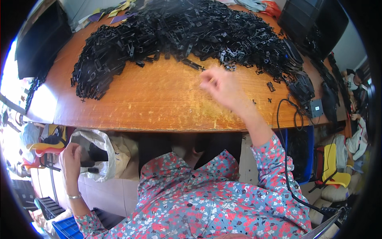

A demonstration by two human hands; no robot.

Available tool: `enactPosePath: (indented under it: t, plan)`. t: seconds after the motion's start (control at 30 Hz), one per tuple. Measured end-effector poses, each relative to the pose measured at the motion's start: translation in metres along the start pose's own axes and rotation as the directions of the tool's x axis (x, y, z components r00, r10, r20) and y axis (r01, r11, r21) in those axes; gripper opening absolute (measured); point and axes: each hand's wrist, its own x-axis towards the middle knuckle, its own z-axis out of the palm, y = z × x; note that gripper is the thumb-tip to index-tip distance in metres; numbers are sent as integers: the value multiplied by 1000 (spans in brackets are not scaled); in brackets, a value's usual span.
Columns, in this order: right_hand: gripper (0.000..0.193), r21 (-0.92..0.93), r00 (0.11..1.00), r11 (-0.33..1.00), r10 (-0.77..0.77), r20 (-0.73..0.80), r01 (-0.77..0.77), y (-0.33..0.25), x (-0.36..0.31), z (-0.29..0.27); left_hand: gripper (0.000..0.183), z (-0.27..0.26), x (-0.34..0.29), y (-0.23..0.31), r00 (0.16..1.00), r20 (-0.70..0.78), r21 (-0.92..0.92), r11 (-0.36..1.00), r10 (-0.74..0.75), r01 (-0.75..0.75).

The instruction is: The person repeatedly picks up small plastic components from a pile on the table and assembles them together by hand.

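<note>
A large heap of black plastic clip-like parts [171, 30] curves across the far side of the wooden table [159, 103]. My right hand [223, 85] is over the table just in front of the heap, slightly blurred. Its fingers are curled in toward the thumb; whatever they may hold cannot be made out. Close to its fingertips lies a loose dark strip-shaped part [191, 63]. Below the table's edge on the left, my left hand [71, 159] is beside the mouth of a white sack [104, 153]. Its fingertips are hidden, and dark pieces show inside the sack.
A few stray black parts [271, 86] lie on the table's right. A black cable [279, 131] loops from a small grey box [316, 108] down past my right arm. A blue crate [309, 155] stands under the right side. Dark bins [43, 40] flank the heap.
</note>
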Motion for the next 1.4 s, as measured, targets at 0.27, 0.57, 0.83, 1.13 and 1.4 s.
enactPosePath:
  t: [0.27, 0.57, 0.83, 1.13, 1.4]
  plan:
    - [19, -506, 955, 835, 75, -286, -217, 90, 21, -23, 17, 25, 85, 139, 875, -28, -23, 875, 483, -483]
    - [14, -380, 968, 921, -10, -250, -89, 79, 7, -13, 24, 141, 197, 212, 784, -112, -60, 784, 610, -618]
    - [10, -295, 965, 955, -44, -259, -36, 74, 5, -8, 14, 157, 214, 227, 766, -95, 1, 769, 636, -639]
    - [11, -127, 987, 991, -58, -152, 39, 46, 6, 4, 9, 154, 139, 262, 682, -65, -301, 637, 728, -709]
    - [11, 145, 988, 977, -151, -37, 154, 3, 16, 40, 25, 138, 125, 250, 741, -63, -467, 636, 668, -614]
